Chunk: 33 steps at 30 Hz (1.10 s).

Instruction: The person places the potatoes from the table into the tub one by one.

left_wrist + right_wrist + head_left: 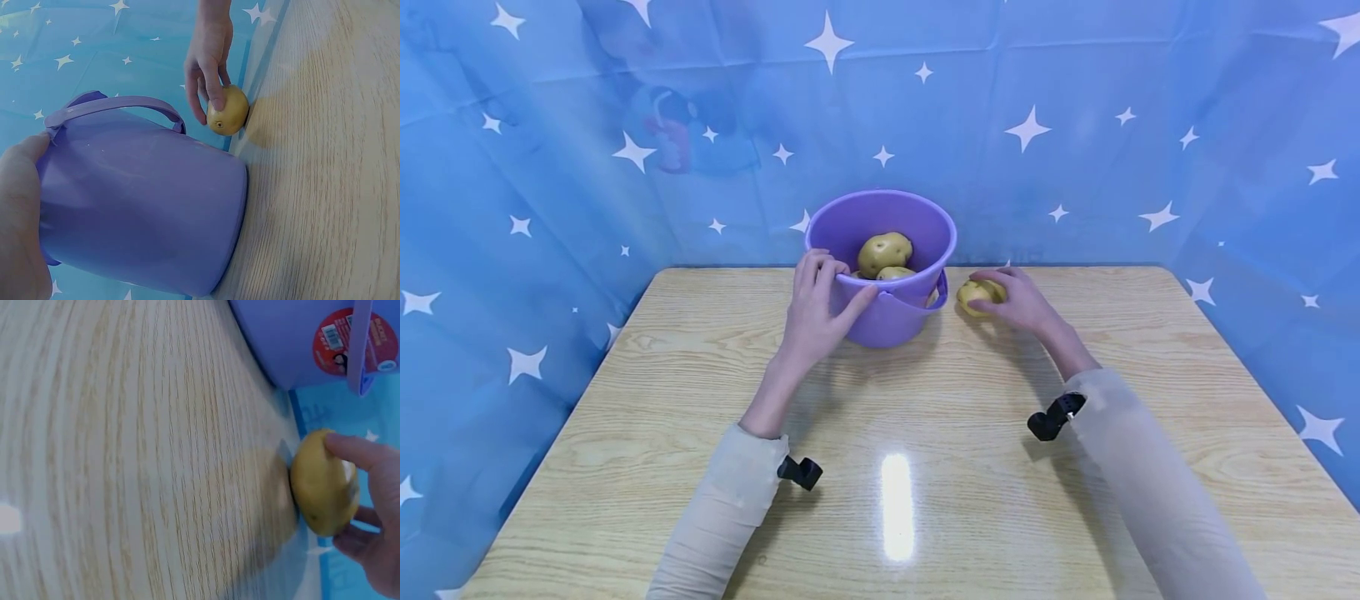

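A purple bucket (pixel 880 321) stands at the back of the table, with potatoes (pixel 886 252) visible inside. My left hand (pixel 815 312) grips its near left rim, thumb on the outer wall and fingers over the edge. To the right of the bucket, my right hand (pixel 1018 302) holds a yellow potato (pixel 976 295) between thumb and fingers. In the right wrist view that potato (pixel 322 484) is at the tabletop, the thumb on its upper end. The left wrist view shows the same potato (pixel 229 111) beyond the bucket (pixel 144 200).
The bucket's handle (pixel 125 103) hangs down its side, near a red label (pixel 331 344). A blue curtain with white stars (pixel 880 108) hangs right behind the table's back edge. The wood-grained table (pixel 970 500) stretches toward the front.
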{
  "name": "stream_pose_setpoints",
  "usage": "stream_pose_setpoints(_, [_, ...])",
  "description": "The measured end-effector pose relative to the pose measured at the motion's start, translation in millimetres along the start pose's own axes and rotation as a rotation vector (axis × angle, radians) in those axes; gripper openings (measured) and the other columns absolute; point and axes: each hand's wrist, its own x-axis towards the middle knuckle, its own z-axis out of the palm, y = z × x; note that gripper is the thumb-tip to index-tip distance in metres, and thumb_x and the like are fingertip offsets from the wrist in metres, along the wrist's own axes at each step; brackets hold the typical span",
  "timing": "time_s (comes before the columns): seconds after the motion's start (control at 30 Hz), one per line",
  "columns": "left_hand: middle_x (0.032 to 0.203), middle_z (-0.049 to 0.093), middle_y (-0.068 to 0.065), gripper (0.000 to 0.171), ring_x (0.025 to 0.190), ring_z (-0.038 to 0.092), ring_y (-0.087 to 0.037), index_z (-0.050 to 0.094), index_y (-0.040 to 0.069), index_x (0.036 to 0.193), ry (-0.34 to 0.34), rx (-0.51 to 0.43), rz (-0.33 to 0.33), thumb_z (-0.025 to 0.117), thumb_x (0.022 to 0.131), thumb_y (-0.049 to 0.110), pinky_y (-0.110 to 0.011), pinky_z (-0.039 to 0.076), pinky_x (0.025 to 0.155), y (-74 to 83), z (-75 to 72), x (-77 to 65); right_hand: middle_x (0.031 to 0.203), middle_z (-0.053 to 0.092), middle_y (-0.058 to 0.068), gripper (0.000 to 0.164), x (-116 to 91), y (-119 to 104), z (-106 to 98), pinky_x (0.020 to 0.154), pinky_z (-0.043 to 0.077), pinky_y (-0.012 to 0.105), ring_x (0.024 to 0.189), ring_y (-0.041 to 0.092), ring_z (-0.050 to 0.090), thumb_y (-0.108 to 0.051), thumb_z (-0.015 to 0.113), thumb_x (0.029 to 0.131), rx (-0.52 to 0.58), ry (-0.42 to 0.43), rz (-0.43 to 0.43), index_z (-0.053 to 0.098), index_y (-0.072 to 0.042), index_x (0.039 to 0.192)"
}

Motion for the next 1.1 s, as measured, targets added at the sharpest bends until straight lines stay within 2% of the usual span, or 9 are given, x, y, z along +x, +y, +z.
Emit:
stream_pose_setpoints(0.2, [0.117,0.047,-0.013,0.043,0.127,0.038,-0.03,0.057,0.002,0.106,0.0,0.004,0.0,0.068,0.093,0.041,-0.048,0.033,0.109,0.5,-0.9,-0.2,0.144,0.037,0.034,0.069,0.8,1.8,2.7,0.106,0.031,0.067,0.132,0.05,0.036,-0.021,0.083,0.085,0.008,0.0,-0.007,0.052,-0.006,0.145])
stream_pose_setpoints(0.47, [0.117,0.048,-0.014,0.041,0.128,0.038,-0.03,0.058,0.0,0.107,0.011,-0.003,0.007,0.071,0.093,0.036,-0.048,0.032,0.11,0.7,-0.8,0.0,0.145,0.034,0.035,0.074,1.9,1.9,5.4,0.109,0.028,0.065,0.133,0.05,0.035,-0.017,0.084,0.083,0.0,-0.015,0.012,0.048,-0.006,0.147])
stream_pose_setpoints(0.7, [0.118,0.047,-0.014,0.042,0.126,0.038,-0.03,0.057,0.002,0.107,0.006,0.007,-0.002,0.071,0.092,0.039,-0.048,0.033,0.108,1.6,-1.3,0.1,0.145,0.037,0.034,0.073,0.8,-3.8,4.8,0.104,0.033,0.069,0.131,0.051,0.039,-0.021,0.083,0.084,-0.015,-0.021,0.046,0.048,-0.01,0.148])
stream_pose_setpoints(0.9, [0.118,0.047,-0.014,0.042,0.127,0.038,-0.03,0.057,0.002,0.107,0.005,0.006,-0.005,0.072,0.092,0.038,-0.048,0.034,0.108,0.8,-0.9,-0.1,0.141,0.042,0.032,0.075,0.8,-6.6,6.2,0.102,0.036,0.066,0.127,0.047,0.042,-0.024,0.083,0.085,-0.017,-0.04,0.053,0.045,-0.011,0.149])
stream_pose_setpoints(1.1, [0.116,0.047,-0.014,0.042,0.125,0.039,-0.03,0.057,0.0,0.106,0.011,0.007,0.014,0.073,0.092,0.036,-0.047,0.033,0.108,1.1,-0.4,-0.3,0.135,0.048,0.03,0.076,2.1,-7.9,8.8,0.096,0.041,0.063,0.123,0.045,0.045,-0.032,0.083,0.084,-0.071,-0.025,0.066,0.046,-0.012,0.147])
